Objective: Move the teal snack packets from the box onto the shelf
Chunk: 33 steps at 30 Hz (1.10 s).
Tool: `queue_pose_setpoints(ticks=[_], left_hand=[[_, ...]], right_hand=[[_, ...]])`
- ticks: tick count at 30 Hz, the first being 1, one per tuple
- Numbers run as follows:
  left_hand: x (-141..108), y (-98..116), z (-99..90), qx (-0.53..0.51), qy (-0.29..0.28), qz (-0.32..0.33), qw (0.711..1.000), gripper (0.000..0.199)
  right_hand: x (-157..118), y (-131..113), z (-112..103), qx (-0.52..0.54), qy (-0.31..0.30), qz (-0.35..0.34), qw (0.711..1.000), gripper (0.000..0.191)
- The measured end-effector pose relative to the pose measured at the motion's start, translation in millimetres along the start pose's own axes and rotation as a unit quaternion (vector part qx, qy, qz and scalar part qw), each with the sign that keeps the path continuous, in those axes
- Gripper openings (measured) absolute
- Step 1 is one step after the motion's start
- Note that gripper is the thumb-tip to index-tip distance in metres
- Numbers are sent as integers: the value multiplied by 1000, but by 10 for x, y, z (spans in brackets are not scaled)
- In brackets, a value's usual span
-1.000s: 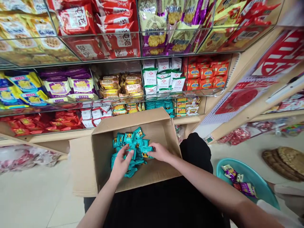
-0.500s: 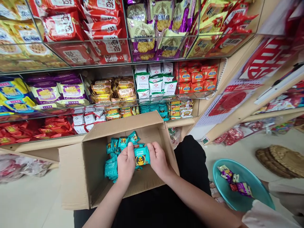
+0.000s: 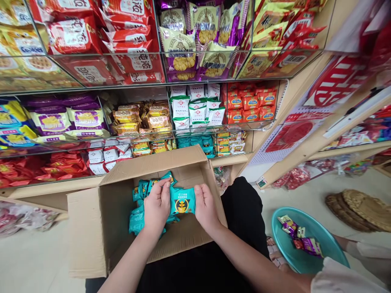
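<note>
Between my two hands, over the open cardboard box (image 3: 84, 234), is a teal snack packet (image 3: 182, 200) with a black and gold emblem facing up. My right hand (image 3: 207, 207) pinches its right edge between thumb and fingers. At its left side my left hand (image 3: 157, 207) is closed, thumb against fingertips, gripping the packet's left end; the exact contact is partly hidden by the fingers. More teal packets (image 3: 136, 219) lie inside the box, to the left of and beneath my left hand. The box rests on my lap, its flaps folded out.
Ahead stand shelves with clear-fronted bins of packaged snacks, among them red packets (image 3: 250, 101) and white-green packets (image 3: 198, 110). A teal basin (image 3: 330, 232) holding several purple packets is on the right, beside another person's feet (image 3: 276, 252). Woven mats (image 3: 363, 207) lie beyond it.
My left fingers have curled in, and the packet now shows more of its face between my hands. The view has shifted slightly, moving the box left in the picture.
</note>
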<state>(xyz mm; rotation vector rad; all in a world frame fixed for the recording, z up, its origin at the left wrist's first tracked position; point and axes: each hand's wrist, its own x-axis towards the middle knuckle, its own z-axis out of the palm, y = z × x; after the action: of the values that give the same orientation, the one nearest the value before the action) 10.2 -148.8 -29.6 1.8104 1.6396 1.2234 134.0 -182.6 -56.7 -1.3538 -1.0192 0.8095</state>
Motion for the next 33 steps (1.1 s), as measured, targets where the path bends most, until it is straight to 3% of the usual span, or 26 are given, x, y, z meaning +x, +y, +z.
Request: queue_pose_setpoints(ticks=[4, 8, 10, 12, 15, 16, 18, 21, 24, 28, 33], left_hand=[[65, 83, 100, -37, 13, 7, 999, 29], [126, 166, 139, -28, -2, 34, 999, 28], [201, 184, 103, -12, -36, 71, 997, 28], [346, 150, 13, 46, -83, 129, 987, 28], [696, -27, -195, 193, -130, 192, 954, 33], [829, -110, -265, 244, -126, 188, 943, 36], [1071, -276, -375, 342, -136, 167, 915, 42], [1280, -447, -432, 409, -174, 112, 889, 48], [1296, -490, -401, 427, -198, 74, 879, 51], [1234, -468, -365, 423, -185, 44, 886, 48], [1235, -451, -386, 403, -192, 13, 895, 41]], right_hand=[[43, -61, -61, 120, 4, 60, 991, 34], [73, -208, -210, 177, -158, 78, 968, 25], [175, -228, -331, 169, -187, 79, 964, 25], [390, -184, -483, 166, -109, 75, 977, 28], [883, -12, -720, 155, 86, 61, 982, 35], [1064, 61, -778, 134, 120, 59, 982, 36], [1407, 203, -827, 82, 121, 62, 987, 37], [1837, 369, -711, 37, 53, 63, 996, 35], [2187, 469, -444, 7, -9, 36, 999, 31], [2567, 548, -65, -50, -63, -24, 996, 26], [2880, 574, 359, -117, -88, -80, 986, 15]])
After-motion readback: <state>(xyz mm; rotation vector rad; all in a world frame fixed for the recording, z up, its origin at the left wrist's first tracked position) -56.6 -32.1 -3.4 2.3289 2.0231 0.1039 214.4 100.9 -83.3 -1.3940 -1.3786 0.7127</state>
